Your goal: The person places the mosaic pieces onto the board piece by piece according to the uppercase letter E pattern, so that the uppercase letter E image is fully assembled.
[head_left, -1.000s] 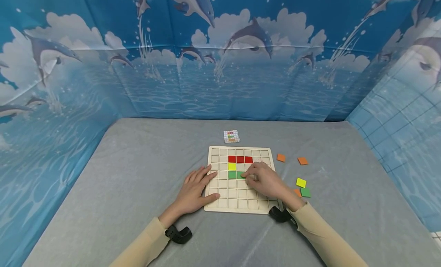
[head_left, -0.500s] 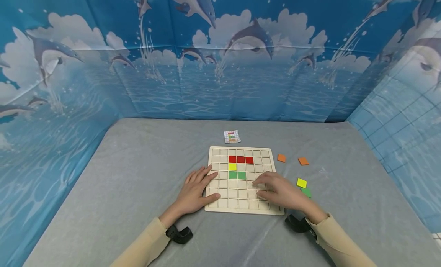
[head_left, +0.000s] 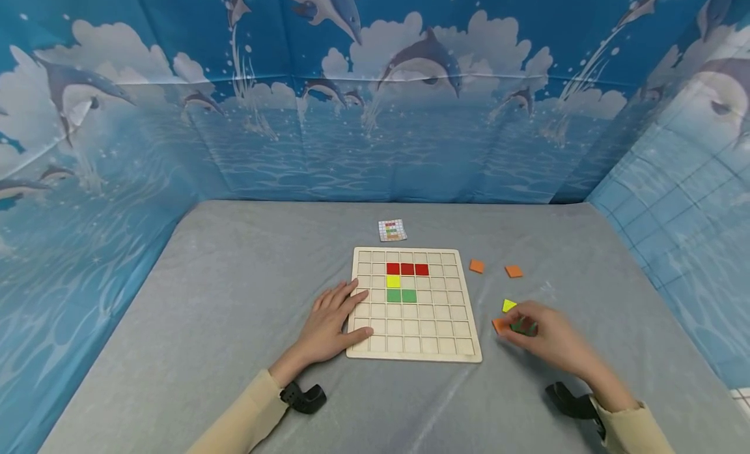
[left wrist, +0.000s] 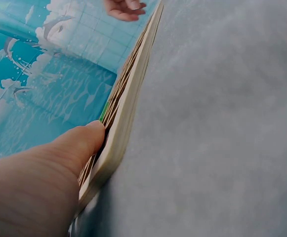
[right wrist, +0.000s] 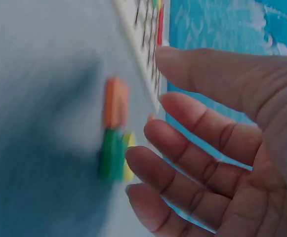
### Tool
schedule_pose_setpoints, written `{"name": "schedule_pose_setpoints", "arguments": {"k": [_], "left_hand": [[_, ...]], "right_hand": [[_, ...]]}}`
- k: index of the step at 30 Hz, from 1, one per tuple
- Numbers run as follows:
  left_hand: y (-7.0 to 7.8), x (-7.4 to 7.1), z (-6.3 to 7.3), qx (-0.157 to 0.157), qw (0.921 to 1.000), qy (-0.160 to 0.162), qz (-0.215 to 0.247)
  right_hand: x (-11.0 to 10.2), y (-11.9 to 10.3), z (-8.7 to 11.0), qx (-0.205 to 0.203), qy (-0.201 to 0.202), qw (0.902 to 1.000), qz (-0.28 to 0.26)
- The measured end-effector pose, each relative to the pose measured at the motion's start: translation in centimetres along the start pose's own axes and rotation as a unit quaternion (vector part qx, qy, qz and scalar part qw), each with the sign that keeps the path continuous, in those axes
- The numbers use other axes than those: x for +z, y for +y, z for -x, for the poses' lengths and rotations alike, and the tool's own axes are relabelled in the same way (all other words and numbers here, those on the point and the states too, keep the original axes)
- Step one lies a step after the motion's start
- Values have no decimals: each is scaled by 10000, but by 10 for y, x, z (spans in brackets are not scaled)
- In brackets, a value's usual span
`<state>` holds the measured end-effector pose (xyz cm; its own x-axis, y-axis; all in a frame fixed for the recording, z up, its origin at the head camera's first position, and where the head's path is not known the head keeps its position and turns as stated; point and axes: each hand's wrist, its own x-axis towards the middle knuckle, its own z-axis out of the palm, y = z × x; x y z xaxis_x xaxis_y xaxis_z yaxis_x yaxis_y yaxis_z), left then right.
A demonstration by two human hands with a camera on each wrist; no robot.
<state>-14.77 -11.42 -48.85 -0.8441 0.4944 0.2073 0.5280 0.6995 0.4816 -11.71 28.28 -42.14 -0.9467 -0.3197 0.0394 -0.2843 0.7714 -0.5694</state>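
My left hand (head_left: 331, 320) rests with spread fingers on the left edge of a wooden grid board (head_left: 422, 327). In the left wrist view its thumb (left wrist: 81, 143) lies on the board's rim. Red tiles (head_left: 407, 269), a yellow tile (head_left: 393, 281) and two green tiles (head_left: 401, 296) sit in the grid. Right of the board, my right hand (head_left: 553, 337) hovers above a loose green tile (right wrist: 111, 155), partly hidden in the head view. An orange tile (right wrist: 115, 103) lies by its fingertips, and a loose yellow tile (head_left: 508, 305) just beyond. Thumb and fingers are apart, holding nothing.
A small printed pattern card (head_left: 392, 230) lies behind the board. Two more orange tiles (head_left: 477, 266) lie to the board's right, toward the back. The grey cloth (head_left: 252, 258) covers the table, and a dolphin-print curtain (head_left: 375, 148) stands around it.
My right hand has let go of a green tile in the grid and moved right, off the board, to the loose tiles. The left hand has stayed in place.
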Motion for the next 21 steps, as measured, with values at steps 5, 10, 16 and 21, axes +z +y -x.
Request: {"name": "schedule_pose_setpoints", "arguments": {"k": [5, 10, 16, 21], "left_hand": [[0, 0, 0, 9, 10000, 25, 32], [0, -1, 0, -69, 10000, -41, -13], [1, -1, 0, -38, 10000, -58, 31], [1, -1, 0, -27, 10000, -67, -27]], "right_hand": [[-1, 16, 11, 509, 55, 9985, 199], [2, 24, 11, 991, -39, 9950, 148], [6, 30, 6, 1049, 91, 9944, 82], [6, 32, 2, 1016, 216, 9946, 20]]}}
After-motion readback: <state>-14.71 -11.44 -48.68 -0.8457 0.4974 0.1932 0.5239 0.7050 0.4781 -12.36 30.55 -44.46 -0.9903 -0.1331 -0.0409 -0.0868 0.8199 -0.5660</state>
